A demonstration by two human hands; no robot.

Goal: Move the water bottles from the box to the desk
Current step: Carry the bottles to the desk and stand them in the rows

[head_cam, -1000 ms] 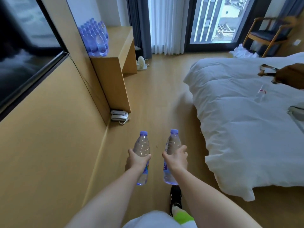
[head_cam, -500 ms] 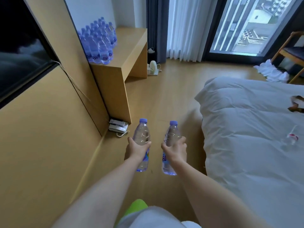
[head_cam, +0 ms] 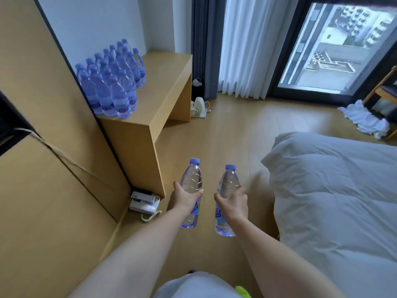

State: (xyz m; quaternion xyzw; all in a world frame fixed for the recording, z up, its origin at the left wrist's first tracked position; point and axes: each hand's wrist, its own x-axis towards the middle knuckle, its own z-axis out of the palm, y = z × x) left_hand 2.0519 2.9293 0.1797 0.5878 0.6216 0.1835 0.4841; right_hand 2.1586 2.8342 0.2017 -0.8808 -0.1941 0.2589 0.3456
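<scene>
both hands are out in front over the wooden floor point(head_cam: 232, 130), each wrapped around a bottle. left hand point(head_cam: 186, 197) grips the left water bottle point(head_cam: 191, 191) around its middle, fingers curled round the clear body; right hand point(head_cam: 233, 203) grips the right water bottle point(head_cam: 226, 200) the same way. both bottles stand nearly upright, long axis running up and away, purple caps on top and bases hanging below the fists, side by side and apart.

at far left a tan wall panel point(head_cam: 43, 211) runs along the room. a telephone point(head_cam: 144, 202) lies on the floor at its foot. beyond it the wooden desk point(head_cam: 169, 82) carries a tight cluster of bottles point(head_cam: 113, 82) against the wall. white curtains point(head_cam: 247, 46) and a window point(head_cam: 335, 46) follow, then the white bed point(head_cam: 335, 201) at right.
</scene>
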